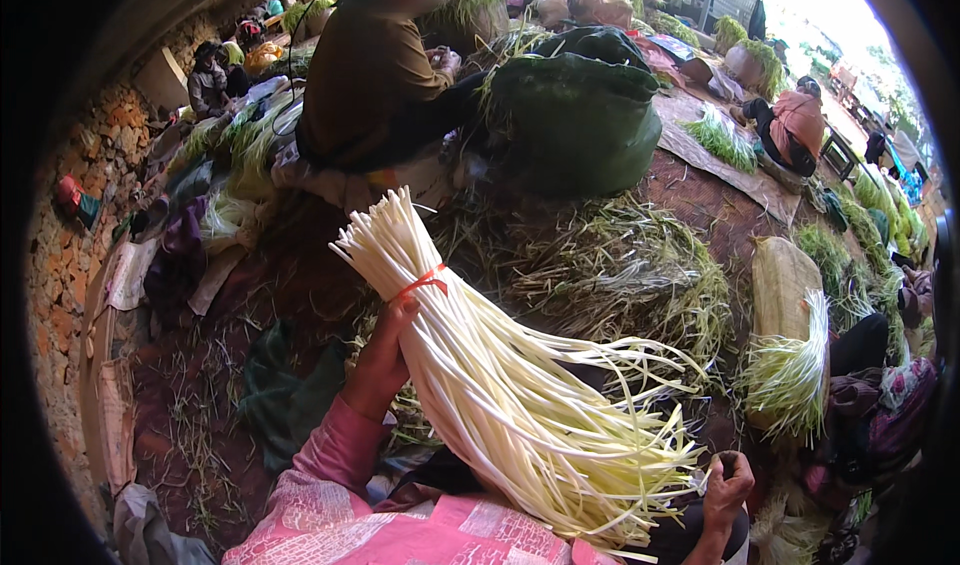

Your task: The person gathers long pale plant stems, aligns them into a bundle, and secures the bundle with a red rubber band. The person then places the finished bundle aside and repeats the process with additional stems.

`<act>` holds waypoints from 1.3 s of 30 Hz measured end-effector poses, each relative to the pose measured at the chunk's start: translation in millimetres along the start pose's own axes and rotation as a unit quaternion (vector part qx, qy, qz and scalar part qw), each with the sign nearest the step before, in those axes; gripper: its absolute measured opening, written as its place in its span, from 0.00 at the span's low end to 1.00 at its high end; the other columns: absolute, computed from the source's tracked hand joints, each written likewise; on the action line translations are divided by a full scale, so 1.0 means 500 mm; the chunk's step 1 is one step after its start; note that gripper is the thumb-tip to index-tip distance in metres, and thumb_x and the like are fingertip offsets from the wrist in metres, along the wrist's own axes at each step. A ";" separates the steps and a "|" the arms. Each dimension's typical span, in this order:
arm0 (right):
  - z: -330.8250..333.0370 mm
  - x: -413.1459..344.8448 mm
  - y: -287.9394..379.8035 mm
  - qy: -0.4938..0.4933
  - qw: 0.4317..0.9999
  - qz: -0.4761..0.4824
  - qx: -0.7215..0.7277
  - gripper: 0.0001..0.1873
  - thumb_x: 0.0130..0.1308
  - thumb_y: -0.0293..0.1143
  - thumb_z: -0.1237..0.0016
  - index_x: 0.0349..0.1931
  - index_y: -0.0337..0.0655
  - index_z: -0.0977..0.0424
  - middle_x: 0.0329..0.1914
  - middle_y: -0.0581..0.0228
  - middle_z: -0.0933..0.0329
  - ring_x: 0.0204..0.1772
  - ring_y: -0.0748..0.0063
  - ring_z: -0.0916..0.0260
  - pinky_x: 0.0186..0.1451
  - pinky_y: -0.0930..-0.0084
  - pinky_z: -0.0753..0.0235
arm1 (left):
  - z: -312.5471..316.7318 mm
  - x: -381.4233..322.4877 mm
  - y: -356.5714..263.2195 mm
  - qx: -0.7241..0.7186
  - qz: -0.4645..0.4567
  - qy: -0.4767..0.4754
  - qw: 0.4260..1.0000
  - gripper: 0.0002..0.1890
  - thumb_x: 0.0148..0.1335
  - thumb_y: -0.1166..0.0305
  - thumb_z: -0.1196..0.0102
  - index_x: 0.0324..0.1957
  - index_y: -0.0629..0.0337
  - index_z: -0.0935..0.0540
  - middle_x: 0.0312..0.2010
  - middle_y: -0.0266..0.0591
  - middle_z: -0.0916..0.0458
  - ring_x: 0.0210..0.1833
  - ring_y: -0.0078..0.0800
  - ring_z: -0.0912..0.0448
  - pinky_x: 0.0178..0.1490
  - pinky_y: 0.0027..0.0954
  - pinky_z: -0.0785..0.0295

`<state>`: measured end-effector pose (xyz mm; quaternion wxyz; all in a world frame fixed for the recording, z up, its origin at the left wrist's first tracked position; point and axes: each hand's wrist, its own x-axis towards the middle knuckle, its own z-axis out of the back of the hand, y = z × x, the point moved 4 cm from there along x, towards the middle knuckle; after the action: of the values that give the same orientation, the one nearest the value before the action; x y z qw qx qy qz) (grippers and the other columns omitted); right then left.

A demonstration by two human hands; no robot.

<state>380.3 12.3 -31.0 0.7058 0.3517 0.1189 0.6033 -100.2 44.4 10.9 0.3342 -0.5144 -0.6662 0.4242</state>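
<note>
A large bundle of pale yellow-white blanched chives (pixel 480 340) lies slanted across my lap, cut stem ends up to the left and leaf tips down to the right. A red tie (pixel 424 283) circles it near the stem ends. My left hand (pixel 382 358) grips the bundle from its left side, just below the tie; most of the fingers are hidden behind the stems. At the loose leaf tips, my right hand (pixel 726 482) has its fingers curled in. Whether it pinches a leaf tip is unclear.
Ahead lies a heap of trimmed leaf waste (pixel 630 272) on a reddish woven mat (pixel 690 182). A person (pixel 375 77) sits beyond, beside a large dark green sack (pixel 577 122). More chives rest on a wrapped bolster (pixel 784 287) at right. Dark green cloth (pixel 292 392) lies left.
</note>
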 end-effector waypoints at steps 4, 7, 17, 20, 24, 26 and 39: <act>0.002 -0.004 0.010 -0.007 1.000 0.011 -0.001 0.08 0.56 0.28 0.50 0.26 0.31 0.30 0.20 0.57 0.29 0.24 0.66 0.34 0.32 0.69 0.32 | -0.001 0.002 0.000 0.022 -0.015 0.023 0.999 0.26 0.69 0.59 0.56 0.64 0.61 0.38 0.57 0.42 0.30 0.60 0.32 0.31 0.64 0.37 0.36; 0.002 -0.005 0.018 0.002 1.000 0.005 0.000 0.12 0.58 0.31 0.49 0.24 0.31 0.32 0.18 0.57 0.32 0.23 0.67 0.38 0.30 0.68 0.35 | 0.002 0.002 0.000 -0.011 -0.007 0.012 1.000 0.26 0.69 0.57 0.55 0.64 0.61 0.37 0.57 0.41 0.30 0.60 0.31 0.31 0.64 0.36 0.36; 0.006 -0.005 0.023 0.058 0.998 0.011 0.005 0.18 0.61 0.35 0.45 0.21 0.30 0.34 0.17 0.55 0.35 0.21 0.61 0.39 0.26 0.65 0.40 | -0.017 -0.001 -0.008 0.000 -0.019 0.026 0.999 0.27 0.69 0.56 0.55 0.64 0.62 0.36 0.58 0.41 0.29 0.60 0.30 0.31 0.65 0.35 0.37; 0.002 -0.004 0.033 0.064 0.998 0.010 0.023 0.18 0.61 0.35 0.45 0.21 0.30 0.32 0.17 0.55 0.34 0.21 0.60 0.38 0.27 0.66 0.39 | -0.022 -0.003 -0.013 0.003 -0.030 0.025 0.999 0.28 0.68 0.57 0.55 0.64 0.63 0.36 0.58 0.42 0.29 0.60 0.29 0.31 0.65 0.35 0.37; 0.002 -0.006 0.036 0.068 0.997 0.025 0.026 0.17 0.60 0.34 0.45 0.21 0.30 0.31 0.18 0.55 0.33 0.21 0.59 0.37 0.27 0.65 0.38 | -0.036 -0.008 -0.025 0.002 -0.026 0.053 0.998 0.28 0.67 0.58 0.55 0.64 0.64 0.36 0.59 0.44 0.30 0.60 0.31 0.30 0.65 0.36 0.37; 0.004 -0.004 0.039 0.077 0.997 0.019 0.017 0.17 0.60 0.34 0.45 0.21 0.30 0.31 0.18 0.54 0.33 0.21 0.59 0.36 0.27 0.65 0.38 | -0.042 -0.010 -0.027 0.000 -0.022 0.055 0.998 0.28 0.67 0.59 0.54 0.64 0.65 0.35 0.59 0.45 0.29 0.60 0.32 0.30 0.65 0.36 0.37; -0.008 -0.005 0.031 0.083 0.995 0.046 0.005 0.15 0.58 0.31 0.45 0.20 0.29 0.32 0.14 0.57 0.35 0.19 0.68 0.41 0.25 0.68 0.40 | -0.038 -0.005 -0.022 -0.017 -0.011 0.070 0.997 0.30 0.67 0.53 0.56 0.63 0.66 0.36 0.59 0.53 0.30 0.60 0.38 0.29 0.64 0.39 0.35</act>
<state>365.4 11.6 -24.9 0.6630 0.3094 0.1641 0.6617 -87.5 45.1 29.0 0.3760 -0.5410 -0.6539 0.3721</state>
